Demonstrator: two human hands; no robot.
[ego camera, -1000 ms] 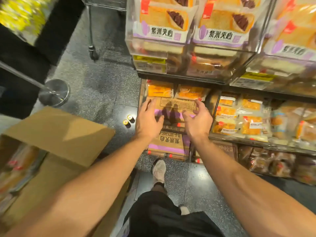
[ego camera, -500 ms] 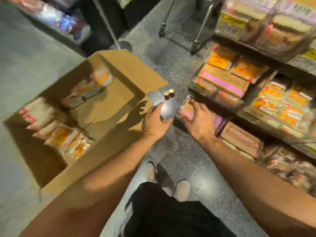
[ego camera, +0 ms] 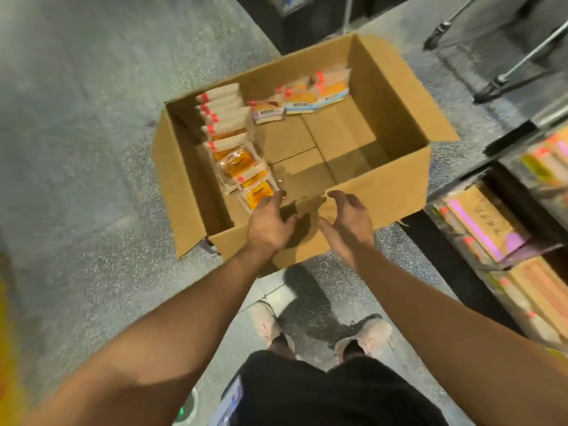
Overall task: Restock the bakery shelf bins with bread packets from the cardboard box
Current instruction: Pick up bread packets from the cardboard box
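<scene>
An open cardboard box (ego camera: 384, 192) stands on the floor in front of me. Bread packets (ego camera: 233, 155) are stacked along its left wall, and a few more bread packets (ego camera: 301, 96) lean against its far wall; the box floor on the right is bare. My left hand (ego camera: 269, 224) reaches over the near wall with relaxed fingers, its fingertips at the nearest orange packet (ego camera: 256, 195). My right hand (ego camera: 349, 218) hovers beside it over the near wall, fingers loosely spread, holding nothing. The shelf bins (ego camera: 491, 229) with boxed bread are at the right edge.
Grey speckled floor surrounds the box. Metal trolley legs (ego camera: 507, 72) stand behind it at the upper right. My two shoes (ego camera: 319, 327) are just below the box, close to its near wall. A dark shelf base (ego camera: 307, 23) lies behind the box.
Both hands left the boxes on the low shelf and swung left to the cardboard box. My view turned from the shelf to look down into the box.
</scene>
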